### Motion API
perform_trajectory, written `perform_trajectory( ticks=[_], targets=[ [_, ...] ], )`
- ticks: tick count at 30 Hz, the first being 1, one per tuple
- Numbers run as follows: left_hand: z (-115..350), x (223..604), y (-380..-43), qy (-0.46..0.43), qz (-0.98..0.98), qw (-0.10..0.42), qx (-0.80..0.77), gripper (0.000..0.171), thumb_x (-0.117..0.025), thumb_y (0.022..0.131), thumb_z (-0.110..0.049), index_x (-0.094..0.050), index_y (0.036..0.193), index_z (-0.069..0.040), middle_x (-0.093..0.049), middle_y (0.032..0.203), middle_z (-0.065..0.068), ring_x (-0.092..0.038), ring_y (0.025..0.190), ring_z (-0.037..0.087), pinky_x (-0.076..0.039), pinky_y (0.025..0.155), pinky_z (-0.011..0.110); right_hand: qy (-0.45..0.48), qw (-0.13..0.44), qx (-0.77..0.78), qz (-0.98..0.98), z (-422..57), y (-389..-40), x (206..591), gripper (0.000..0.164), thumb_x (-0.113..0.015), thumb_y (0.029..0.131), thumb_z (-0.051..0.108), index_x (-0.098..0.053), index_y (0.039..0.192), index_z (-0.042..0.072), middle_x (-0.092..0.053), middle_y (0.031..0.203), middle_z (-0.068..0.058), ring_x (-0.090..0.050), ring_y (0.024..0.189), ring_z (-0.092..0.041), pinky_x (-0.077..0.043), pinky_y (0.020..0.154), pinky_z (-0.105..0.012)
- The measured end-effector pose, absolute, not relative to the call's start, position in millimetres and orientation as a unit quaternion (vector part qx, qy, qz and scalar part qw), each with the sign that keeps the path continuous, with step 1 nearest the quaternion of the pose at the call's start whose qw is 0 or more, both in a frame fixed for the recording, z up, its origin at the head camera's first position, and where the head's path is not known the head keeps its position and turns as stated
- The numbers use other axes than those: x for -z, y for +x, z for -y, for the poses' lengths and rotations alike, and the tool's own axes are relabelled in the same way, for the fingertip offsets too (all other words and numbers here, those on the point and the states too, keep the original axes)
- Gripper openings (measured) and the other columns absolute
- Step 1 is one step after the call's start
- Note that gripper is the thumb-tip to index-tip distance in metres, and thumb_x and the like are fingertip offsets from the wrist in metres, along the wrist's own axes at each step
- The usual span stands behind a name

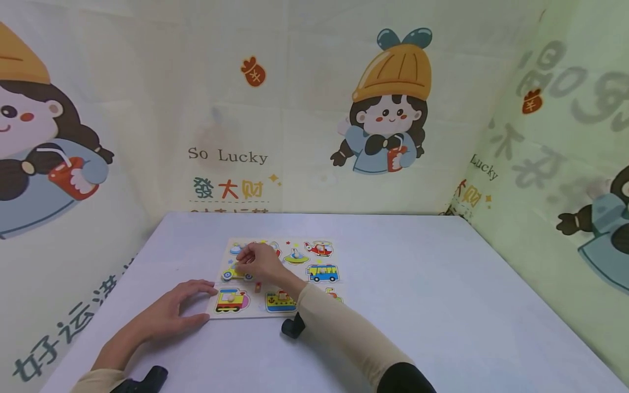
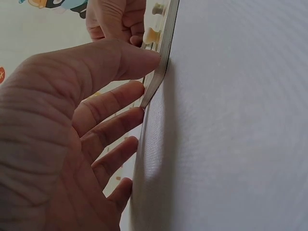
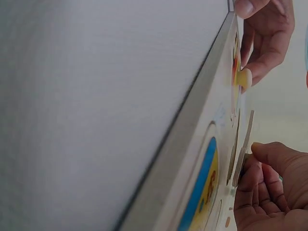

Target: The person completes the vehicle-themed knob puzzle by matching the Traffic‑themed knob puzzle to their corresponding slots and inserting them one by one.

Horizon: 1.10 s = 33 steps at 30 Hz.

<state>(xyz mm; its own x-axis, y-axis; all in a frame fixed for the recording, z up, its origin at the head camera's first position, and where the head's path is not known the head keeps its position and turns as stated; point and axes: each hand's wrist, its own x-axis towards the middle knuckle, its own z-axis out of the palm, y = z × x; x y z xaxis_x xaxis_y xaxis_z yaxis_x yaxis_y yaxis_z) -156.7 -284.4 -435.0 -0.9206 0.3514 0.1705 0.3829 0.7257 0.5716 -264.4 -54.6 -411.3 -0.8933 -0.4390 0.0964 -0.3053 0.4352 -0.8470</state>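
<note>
A wooden knob puzzle board (image 1: 256, 312) with vehicle pictures lies on the table. My right hand (image 1: 262, 265) is over its left half and pinches a thin puzzle piece (image 3: 248, 137), seen edge-on and tilted up from the board in the right wrist view. In the head view the fingertips are at the yellow car piece (image 1: 237, 274). At the board's left edge is my left hand (image 1: 179, 308), thumb and fingers spread; in the left wrist view its thumb and fingertips touch the board's edge (image 2: 161, 72). The train piece (image 1: 230, 300) sits in the board between the hands.
Also on the board are a ship (image 1: 277, 303), a blue bus (image 1: 322, 273), a red helicopter (image 1: 319, 249) and a flying saucer (image 1: 296, 256). The white table (image 1: 417, 284) extends around it, with printed cloth walls (image 1: 304, 109) behind and at the sides.
</note>
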Motion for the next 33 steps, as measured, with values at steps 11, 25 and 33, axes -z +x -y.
perform_trajectory(
  ticks=[11,25,33],
  targets=[
    [280,435,-156,-0.196,0.932,0.028,0.304,0.046,-0.084,0.084,-0.033,-0.066,0.125,-0.023,-0.058,0.142,0.013,-0.047,0.135,0.046,-0.039,0.106,0.072,-0.237,0.071,0.450,-0.858,55,-266,412,0.018,-0.079,0.089,0.010,-0.067,0.103,0.008,-0.064,0.085,0.006,-0.056,0.074,-0.003,-0.048,0.073,-0.013],
    [280,436,-155,-0.201,0.929,0.031,0.308,0.046,-0.083,0.084,-0.034,-0.066,0.125,-0.022,-0.059,0.141,0.014,-0.047,0.135,0.046,-0.039,0.105,0.072,-0.239,0.067,0.459,-0.853,50,-260,413,0.020,-0.078,0.091,0.015,-0.068,0.106,0.008,-0.064,0.088,0.007,-0.057,0.077,-0.003,-0.049,0.073,-0.014],
    [281,439,-152,-0.188,0.934,0.023,0.302,0.047,-0.083,0.084,-0.035,-0.065,0.126,-0.023,-0.058,0.142,0.014,-0.047,0.135,0.046,-0.040,0.105,0.072,-0.191,0.077,0.571,-0.795,32,-246,408,0.021,-0.075,0.095,0.031,-0.072,0.106,0.013,-0.073,0.096,0.000,-0.068,0.084,-0.012,-0.056,0.073,-0.025]
  ],
)
